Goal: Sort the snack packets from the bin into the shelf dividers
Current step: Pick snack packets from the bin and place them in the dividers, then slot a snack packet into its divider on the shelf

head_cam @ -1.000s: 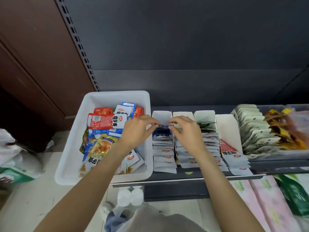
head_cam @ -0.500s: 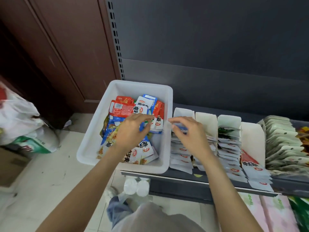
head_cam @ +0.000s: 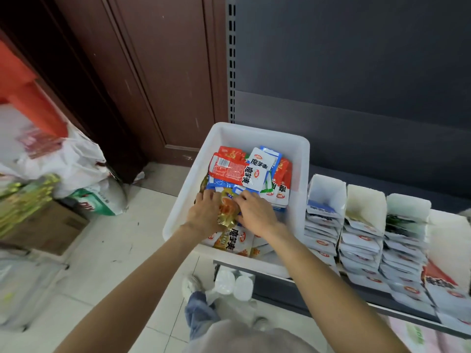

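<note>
One white bin (head_cam: 303, 159), far left on the shelf. Two hands: left hand (head_cam: 205, 212), right hand (head_cam: 256, 212). Four white dividers in a row, right of bin, first divider (head_cam: 326, 189) nearest it. Loose packets in bin too overlapped to count.

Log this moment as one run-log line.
phase: picking | left hand: on packets in white bin | right hand: beside it, on packets | shelf dividers: partly stocked

A dark grey back panel (head_cam: 356, 59) rises far right, edged by a slotted upright (head_cam: 231, 59); left of it stands a brown wooden door (head_cam: 158, 72). Pale floor tiles (head_cam: 102, 271) spread near left; plastic bags (head_cam: 58, 159) and a cardboard box (head_cam: 48, 225) sit there.
</note>
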The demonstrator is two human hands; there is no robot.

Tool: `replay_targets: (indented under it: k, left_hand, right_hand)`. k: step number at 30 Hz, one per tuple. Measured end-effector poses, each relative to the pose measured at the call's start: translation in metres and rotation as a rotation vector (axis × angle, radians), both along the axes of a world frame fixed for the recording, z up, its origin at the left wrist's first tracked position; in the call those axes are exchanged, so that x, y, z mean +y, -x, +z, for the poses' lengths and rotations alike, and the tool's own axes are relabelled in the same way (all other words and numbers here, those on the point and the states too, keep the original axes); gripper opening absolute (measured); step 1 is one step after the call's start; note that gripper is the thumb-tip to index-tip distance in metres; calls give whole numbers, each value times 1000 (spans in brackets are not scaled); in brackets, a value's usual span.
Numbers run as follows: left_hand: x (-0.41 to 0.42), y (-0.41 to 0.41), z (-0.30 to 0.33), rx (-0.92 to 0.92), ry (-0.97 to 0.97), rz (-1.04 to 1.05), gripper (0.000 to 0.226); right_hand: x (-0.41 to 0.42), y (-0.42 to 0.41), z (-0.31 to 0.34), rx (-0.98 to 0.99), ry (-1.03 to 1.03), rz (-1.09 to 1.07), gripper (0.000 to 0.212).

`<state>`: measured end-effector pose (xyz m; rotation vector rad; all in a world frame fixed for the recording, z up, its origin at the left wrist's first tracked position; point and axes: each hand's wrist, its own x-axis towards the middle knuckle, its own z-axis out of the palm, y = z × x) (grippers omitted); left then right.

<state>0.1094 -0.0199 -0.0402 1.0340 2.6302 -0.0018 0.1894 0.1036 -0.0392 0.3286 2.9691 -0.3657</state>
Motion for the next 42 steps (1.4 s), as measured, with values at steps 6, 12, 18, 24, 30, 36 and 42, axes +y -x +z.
replay_targets:
  k: [6, 12, 18, 24, 30, 36, 42]
  left_hand:
    - [3, 4, 15, -70, -108, 8, 69]
    - [-18, 11, 64, -322, -530, 21, 25]
    - [-20, -8, 88, -756, -869, 102, 23]
    - [6, -27, 78, -755, -1220, 412, 43]
    - [56, -61, 82, -743, -1289, 393, 46]
    - [117, -73, 93, -452, -1241, 123, 49]
    - [181, -121, 93, -317, -911, -540, 29]
  right_hand:
    - [4, -4, 9, 56, 181, -99, 40]
    - [8, -34, 38, 348, 521, -273, 58]
    - [10, -49, 83, 580, 1231, -502, 61]
    - [7, -68, 81, 408, 1255, -583, 36]
    - [10, -97, 74, 762, 1295, -822, 7]
    - [64, -172, 86, 1093, 483, -870, 2]
    - [112, -217, 89, 994, -115, -760, 14]
